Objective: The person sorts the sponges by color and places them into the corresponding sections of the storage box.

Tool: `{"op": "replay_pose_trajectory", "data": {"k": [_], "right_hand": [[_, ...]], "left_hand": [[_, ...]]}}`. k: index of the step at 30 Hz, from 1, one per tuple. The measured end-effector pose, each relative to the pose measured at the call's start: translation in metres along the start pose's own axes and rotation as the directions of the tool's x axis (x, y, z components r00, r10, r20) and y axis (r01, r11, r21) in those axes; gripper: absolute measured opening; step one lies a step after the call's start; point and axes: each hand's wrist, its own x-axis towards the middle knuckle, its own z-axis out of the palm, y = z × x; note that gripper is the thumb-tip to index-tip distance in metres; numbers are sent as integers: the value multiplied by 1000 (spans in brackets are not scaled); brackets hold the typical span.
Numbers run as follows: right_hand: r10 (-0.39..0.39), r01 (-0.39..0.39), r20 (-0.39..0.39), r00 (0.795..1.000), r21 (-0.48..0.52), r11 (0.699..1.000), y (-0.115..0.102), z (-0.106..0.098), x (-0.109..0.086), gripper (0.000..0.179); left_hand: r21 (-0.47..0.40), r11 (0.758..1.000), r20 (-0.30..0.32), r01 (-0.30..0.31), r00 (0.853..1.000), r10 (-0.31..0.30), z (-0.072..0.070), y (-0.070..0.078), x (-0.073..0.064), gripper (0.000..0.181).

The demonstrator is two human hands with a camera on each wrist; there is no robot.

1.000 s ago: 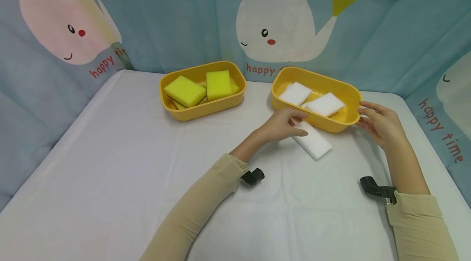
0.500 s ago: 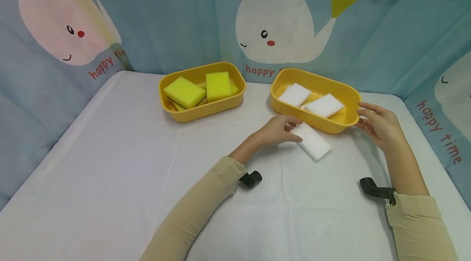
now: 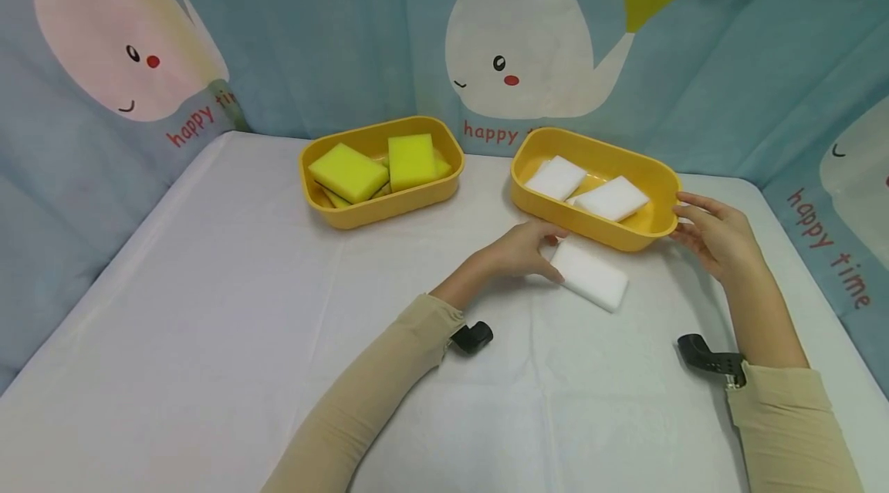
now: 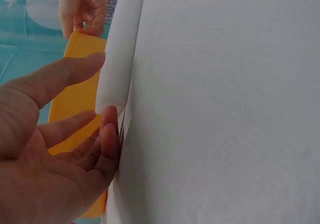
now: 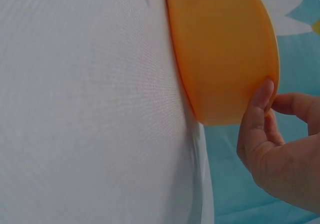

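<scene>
A white sponge (image 3: 593, 274) lies flat on the white-covered table just in front of the right yellow basket (image 3: 599, 230). My left hand (image 3: 519, 250) pinches its left end; in the left wrist view the thumb lies along one edge of the sponge (image 4: 119, 54) and the fingertips meet its near end. My right hand (image 3: 725, 242) holds the right end of that basket. Thumb and fingers grip the rim of the basket (image 5: 225, 54) in the right wrist view. Inside it lie white sponges (image 3: 613, 198), partly covered by the front wall.
Left of it stands a second yellow basket (image 3: 406, 204) with several yellow sponges (image 3: 349, 173) heaped inside. Behind both baskets hangs a blue curtain (image 3: 333, 38) printed with whales, which also closes off the sides of the table (image 3: 208, 323).
The white sponge on the table has turned, its front end swinging slightly right and toward me. My left hand has shifted slightly left and its thumb has come onto the sponge. My right hand stays put.
</scene>
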Motion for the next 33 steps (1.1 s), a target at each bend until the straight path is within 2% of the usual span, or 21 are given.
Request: {"op": "replay_pose_trajectory", "data": {"k": [8,17,27,33], "right_hand": [[8,-8,-7,1000,-2,1000,0,0,0,47],[22,-22,-22,1000,-14,1000,0,0,1,49],[26,-27,-23,999,-28,999,-1,-1,1,45],[17,-17,0,1000,5,1000,0,-2,1,39]], "left_hand": [[65,997,27,-51,998,49,2,-1,3,73],[98,995,22,-33,999,31,3,-2,5,70],[61,998,18,2,1000,-3,-2,3,0,70],[23,1000,14,17,1000,-17,-6,6,-3,69]]}}
